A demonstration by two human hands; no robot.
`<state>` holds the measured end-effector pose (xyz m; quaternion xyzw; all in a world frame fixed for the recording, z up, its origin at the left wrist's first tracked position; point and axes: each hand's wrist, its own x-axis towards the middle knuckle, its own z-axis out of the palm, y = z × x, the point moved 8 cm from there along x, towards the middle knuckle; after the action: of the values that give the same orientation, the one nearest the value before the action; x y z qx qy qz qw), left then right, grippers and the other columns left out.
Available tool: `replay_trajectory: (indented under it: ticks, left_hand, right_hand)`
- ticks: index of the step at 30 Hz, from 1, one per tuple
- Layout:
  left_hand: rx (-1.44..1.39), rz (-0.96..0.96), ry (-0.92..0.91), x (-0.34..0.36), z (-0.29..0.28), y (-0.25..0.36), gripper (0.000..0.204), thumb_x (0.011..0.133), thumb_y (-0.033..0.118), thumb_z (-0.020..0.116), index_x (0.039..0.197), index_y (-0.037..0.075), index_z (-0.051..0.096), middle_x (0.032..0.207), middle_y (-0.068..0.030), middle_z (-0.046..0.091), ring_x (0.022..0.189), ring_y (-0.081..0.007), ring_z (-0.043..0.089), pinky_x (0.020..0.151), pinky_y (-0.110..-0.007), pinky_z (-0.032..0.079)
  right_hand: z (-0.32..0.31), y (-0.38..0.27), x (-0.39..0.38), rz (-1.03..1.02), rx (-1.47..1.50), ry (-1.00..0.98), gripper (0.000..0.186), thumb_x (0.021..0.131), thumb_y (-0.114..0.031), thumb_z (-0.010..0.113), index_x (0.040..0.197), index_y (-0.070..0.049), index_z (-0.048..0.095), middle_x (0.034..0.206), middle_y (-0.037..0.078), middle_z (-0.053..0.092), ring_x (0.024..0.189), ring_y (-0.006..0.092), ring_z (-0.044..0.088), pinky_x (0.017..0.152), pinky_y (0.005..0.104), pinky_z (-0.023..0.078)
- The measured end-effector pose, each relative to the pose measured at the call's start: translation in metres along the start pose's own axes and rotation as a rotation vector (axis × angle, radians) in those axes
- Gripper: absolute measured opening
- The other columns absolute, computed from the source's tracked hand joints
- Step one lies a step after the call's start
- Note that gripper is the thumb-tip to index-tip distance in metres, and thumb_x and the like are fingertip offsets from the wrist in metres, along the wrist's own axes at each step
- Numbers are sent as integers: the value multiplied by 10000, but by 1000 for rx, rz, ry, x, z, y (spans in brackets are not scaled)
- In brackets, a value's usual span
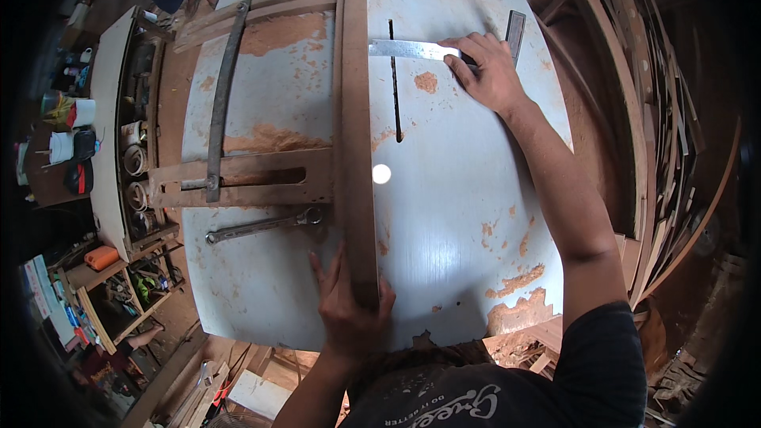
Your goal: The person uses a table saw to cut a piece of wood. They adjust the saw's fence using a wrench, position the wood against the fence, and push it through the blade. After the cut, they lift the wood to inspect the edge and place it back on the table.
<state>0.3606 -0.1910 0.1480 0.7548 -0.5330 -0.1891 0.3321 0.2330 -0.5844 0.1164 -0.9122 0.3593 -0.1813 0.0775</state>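
Right hand (487,71) is closed on the square (416,49), thumb and fingers pinching it near the stock; the square lies on the tabletop (468,214), its blade across the slot (394,79) and its end at the bar (354,150). Left hand (354,317) straddles the bar's near end, fingers on one side, thumb on the other. Assessed handling: square light, stiff, smooth-bladed, best held at the stock; bar rigid, heavier, dry enough to grip, best taken across its width. Materials: bar long, straight, brown wood; slotted arm (254,162) flat wood; strip (227,95) dark, narrow metal; wrench (261,227) shiny steel; tabletop pale, glossy, with brown patches, rough-edged.
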Motion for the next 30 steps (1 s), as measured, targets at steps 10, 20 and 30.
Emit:
replay_trajectory:
  ticks: [10,20,30]
  left_hand:
    - [0,-2,-36,-1,-1,1,763,816,100,812,1459,-203,537,1406,-375,654,1327,-514,656,1310,-697,255]
    - [-10,-30,-50,-2,-1,0,755,828,105,806,1450,-217,527,1404,-383,650,1353,-517,639,1315,-696,245]
    - [15,27,-63,0,-3,6,732,843,120,799,1451,-194,540,1389,-394,643,1347,-518,635,1312,-699,246]
  right_hand:
    - [1,0,-1,-22,-25,-8,249,1057,-253,696,1293,-239,773,1098,25,692,1097,236,607,1047,417,410]
    - [3,-1,-1,-56,-99,-1,267,1107,-279,666,1348,-237,772,1103,15,680,1069,186,586,990,370,399]
    - [3,-1,-2,-34,-53,2,274,1054,-263,690,1318,-267,764,1113,21,687,1121,232,609,1076,425,413]
